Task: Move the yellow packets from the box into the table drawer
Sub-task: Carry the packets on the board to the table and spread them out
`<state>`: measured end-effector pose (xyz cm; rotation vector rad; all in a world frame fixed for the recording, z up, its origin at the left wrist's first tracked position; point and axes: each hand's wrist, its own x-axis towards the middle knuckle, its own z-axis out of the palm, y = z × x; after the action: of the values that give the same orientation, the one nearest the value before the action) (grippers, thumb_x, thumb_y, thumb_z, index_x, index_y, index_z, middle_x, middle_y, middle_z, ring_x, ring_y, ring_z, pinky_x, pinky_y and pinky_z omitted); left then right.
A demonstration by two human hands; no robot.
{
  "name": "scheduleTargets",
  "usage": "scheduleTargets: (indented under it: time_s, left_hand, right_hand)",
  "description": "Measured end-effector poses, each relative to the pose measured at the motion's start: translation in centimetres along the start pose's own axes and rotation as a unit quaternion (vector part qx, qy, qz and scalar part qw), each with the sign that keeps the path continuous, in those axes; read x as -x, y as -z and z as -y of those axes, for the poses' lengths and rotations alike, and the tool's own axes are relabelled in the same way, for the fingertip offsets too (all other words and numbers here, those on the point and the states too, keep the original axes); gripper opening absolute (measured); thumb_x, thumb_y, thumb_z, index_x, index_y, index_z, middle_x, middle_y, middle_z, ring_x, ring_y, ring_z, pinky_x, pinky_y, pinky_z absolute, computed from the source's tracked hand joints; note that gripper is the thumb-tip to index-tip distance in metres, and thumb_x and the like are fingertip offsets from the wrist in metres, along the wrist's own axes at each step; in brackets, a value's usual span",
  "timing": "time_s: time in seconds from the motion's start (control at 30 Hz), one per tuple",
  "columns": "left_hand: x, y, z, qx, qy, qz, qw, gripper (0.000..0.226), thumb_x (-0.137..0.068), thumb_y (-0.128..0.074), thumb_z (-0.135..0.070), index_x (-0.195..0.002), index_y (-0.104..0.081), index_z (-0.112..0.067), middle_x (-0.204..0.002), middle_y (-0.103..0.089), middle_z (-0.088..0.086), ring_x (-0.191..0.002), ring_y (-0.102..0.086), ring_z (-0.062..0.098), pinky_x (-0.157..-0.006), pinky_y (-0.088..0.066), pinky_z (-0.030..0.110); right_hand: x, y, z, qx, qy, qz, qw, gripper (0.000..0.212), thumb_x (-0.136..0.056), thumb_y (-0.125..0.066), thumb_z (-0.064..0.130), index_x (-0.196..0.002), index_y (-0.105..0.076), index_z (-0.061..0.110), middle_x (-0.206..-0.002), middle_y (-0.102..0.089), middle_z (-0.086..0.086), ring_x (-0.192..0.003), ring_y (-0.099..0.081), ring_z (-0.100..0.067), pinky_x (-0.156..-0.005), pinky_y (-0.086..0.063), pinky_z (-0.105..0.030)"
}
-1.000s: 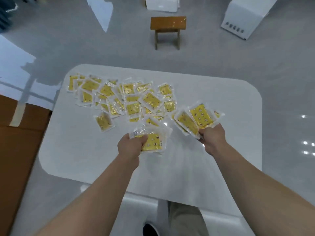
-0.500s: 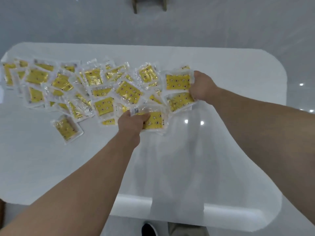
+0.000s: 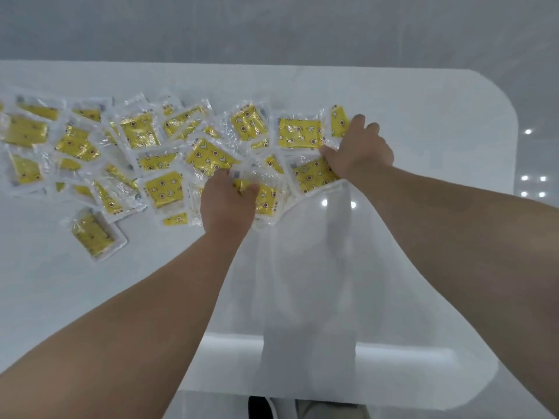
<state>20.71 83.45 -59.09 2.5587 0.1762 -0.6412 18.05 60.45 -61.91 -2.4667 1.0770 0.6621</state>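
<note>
- Yellow packets (image 3: 157, 152), clear film pouches with yellow patterned inserts, are spread in an overlapping heap across the far left and middle of a white table (image 3: 438, 110).
- A few packets at the near edge of the heap are gripped by the left hand (image 3: 228, 204), its fingers curled over them.
- Packets at the right end of the heap are clamped by the right hand (image 3: 358, 148), thumb on the near one and fingers over the far ones. The hands are held apart.
- A single packet (image 3: 93, 235) lies alone, nearer the viewer and to the left.
- Risk, as judged: the glossy film looks slippery, so packets could slide out of an overfull grip. Overlapped neighbours could be dragged along and pushed off the table.
- The lone packet could be missed.
- No box is in view, and no drawer can be identified. A pale ledge (image 3: 302, 352) shows below the near table edge, and whether it is the drawer front cannot be told.
- Grey floor (image 3: 272, 25) lies beyond the table. A dark shoe (image 3: 260, 408) is seen at the bottom edge.
- Nothing is seen between the hands and the near edge.
</note>
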Motion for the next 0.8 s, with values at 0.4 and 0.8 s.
scheduleTargets:
  time_s: [0.4, 0.8]
  left_hand:
    - [5.7, 6.5, -0.8, 0.014, 0.011, -0.015, 1.0, 0.045, -0.092, -0.067, -0.04, -0.129, -0.053, -0.018, -0.137, -0.041, 0.003, -0.126, -0.047, 0.024, -0.091, -0.039, 0.03]
    - [22.3, 23.2, 2.5, 0.105, 0.037, -0.029, 0.993, 0.026, -0.093, -0.066, -0.032, -0.114, -0.062, -0.016, -0.114, -0.06, -0.002, -0.099, -0.058, 0.015, -0.086, -0.043, 0.026]
  right_hand:
    - [8.8, 3.2, 0.2, 0.076, 0.003, 0.008, 0.997, 0.065, -0.101, -0.034, 0.061, -0.137, -0.042, 0.008, -0.131, -0.048, -0.017, -0.12, -0.05, -0.036, -0.091, -0.04, -0.045]
    - [28.4, 11.9, 6.7, -0.047, 0.078, 0.059, 0.994, 0.054, -0.1, -0.031, 0.056, -0.117, -0.059, 0.012, -0.114, -0.065, -0.009, -0.109, -0.059, -0.035, -0.096, -0.047, -0.047]
